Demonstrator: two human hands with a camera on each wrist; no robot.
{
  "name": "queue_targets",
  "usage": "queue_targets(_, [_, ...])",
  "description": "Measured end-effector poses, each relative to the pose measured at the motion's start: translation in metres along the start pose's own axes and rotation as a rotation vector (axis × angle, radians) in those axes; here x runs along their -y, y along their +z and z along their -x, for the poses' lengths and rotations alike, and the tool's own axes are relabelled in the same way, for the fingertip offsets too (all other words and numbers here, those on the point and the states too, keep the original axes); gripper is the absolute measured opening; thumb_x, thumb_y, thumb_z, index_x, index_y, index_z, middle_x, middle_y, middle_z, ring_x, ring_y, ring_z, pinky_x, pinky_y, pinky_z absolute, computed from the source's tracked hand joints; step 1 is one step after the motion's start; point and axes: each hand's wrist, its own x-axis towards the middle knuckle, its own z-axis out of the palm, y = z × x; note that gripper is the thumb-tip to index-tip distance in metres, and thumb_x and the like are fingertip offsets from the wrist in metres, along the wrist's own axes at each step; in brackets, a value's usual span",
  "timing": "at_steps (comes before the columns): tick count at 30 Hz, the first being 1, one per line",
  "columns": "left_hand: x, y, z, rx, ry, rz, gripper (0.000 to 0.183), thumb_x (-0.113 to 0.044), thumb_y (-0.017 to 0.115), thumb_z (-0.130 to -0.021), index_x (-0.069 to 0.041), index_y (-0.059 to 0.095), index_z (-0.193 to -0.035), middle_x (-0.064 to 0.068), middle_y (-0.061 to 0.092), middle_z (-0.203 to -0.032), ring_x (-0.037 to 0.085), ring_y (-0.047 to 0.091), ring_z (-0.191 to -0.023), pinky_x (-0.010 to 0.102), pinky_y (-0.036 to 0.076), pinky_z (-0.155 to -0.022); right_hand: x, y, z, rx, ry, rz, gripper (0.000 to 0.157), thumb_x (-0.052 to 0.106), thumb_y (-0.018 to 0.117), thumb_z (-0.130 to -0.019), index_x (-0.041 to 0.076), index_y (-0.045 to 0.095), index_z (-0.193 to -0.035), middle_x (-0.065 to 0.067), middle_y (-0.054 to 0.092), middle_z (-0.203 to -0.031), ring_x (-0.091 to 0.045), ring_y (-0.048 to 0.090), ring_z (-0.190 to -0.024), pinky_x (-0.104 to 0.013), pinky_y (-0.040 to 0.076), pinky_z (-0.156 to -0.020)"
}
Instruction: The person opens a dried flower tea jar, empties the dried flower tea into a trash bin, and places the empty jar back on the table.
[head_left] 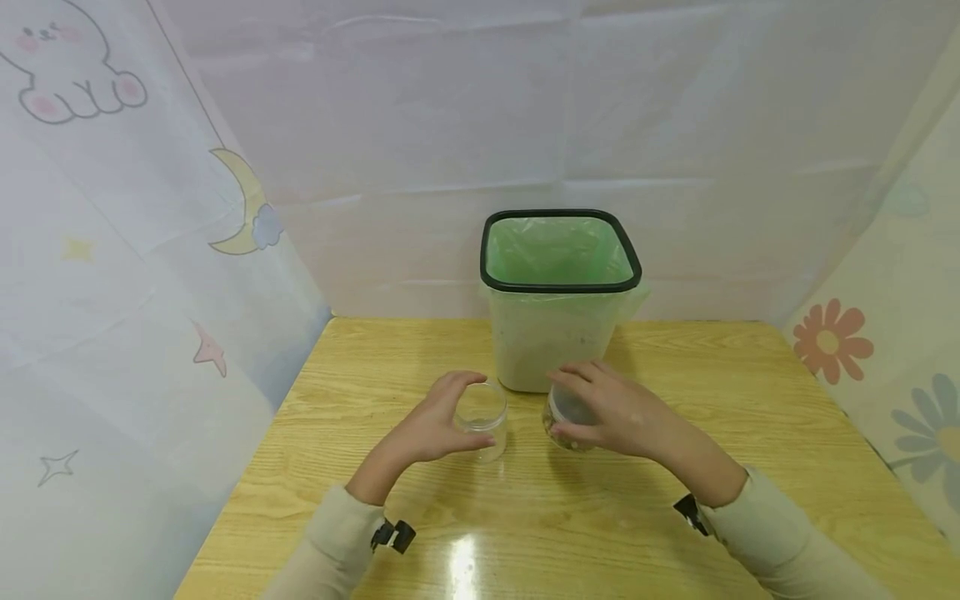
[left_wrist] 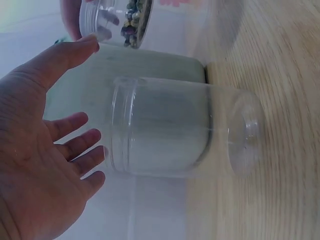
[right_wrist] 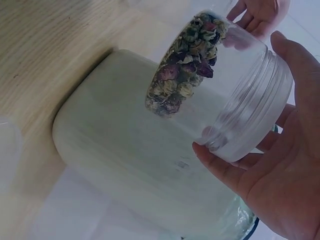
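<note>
A clear, lidless plastic jar [left_wrist: 172, 127] stands upright on the table. My left hand [head_left: 431, 425] is beside its rim, thumb and fingers spread apart around the top without a grip. Whether a fingertip touches the rim I cannot tell. My right hand [head_left: 622, 412] grips a second clear jar [right_wrist: 235, 65] by its frosted screw lid [right_wrist: 270, 110], thumb and fingers around the side. Dried flower buds [right_wrist: 187, 70] cover the bottom of this jar. It is tilted and held above the table, to the right of the lidless one.
Behind both jars stands a pale bin [head_left: 551, 342] with a black rim and a green liner [head_left: 558, 250]. The wooden table [head_left: 360, 358] ends at a cloth backdrop [head_left: 420, 250], with patterned cloth along both sides. Black straps circle both sleeves.
</note>
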Motion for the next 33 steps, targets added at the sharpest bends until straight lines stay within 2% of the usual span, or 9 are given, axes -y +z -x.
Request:
queue_targets(11, [-0.024, 0.011, -0.012, 0.047, 0.108, -0.040, 0.091, -0.043, 0.083, -0.084, -0.015, 0.035, -0.156, 0.006, 0.035, -0.157, 0.027, 0.033, -0.145, 0.051, 0.038, -0.114, 0.006, -0.008, -0.003, -0.041, -0.030, 0.012, 0.071, 0.053, 0.076, -0.087, 0.015, 0.057, -0.143, -0.012, 0.058, -0.137, -0.035, 0.056, -0.124, -0.049, 0.058, -0.085])
queue_targets(24, [-0.037, 0.031, -0.026, 0.078, 0.111, -0.022, 0.096, -0.048, 0.079, -0.086, -0.015, 0.027, -0.159, 0.004, 0.033, -0.160, 0.027, 0.035, -0.146, 0.051, 0.040, -0.113, 0.011, -0.010, -0.004, -0.067, -0.021, -0.029, 0.072, 0.053, 0.076, -0.087, 0.012, 0.057, -0.144, -0.011, 0.057, -0.139, -0.034, 0.056, -0.126, -0.051, 0.056, -0.090])
queue_targets(33, [-0.038, 0.043, -0.032, 0.055, 0.163, 0.010, 0.099, -0.046, 0.082, -0.084, -0.018, 0.025, -0.160, 0.003, 0.034, -0.159, 0.023, 0.036, -0.144, 0.048, 0.040, -0.114, 0.015, -0.010, -0.004, -0.095, -0.060, -0.032, 0.071, 0.049, 0.078, -0.087, 0.011, 0.057, -0.144, -0.012, 0.057, -0.139, -0.034, 0.055, -0.127, -0.051, 0.056, -0.091])
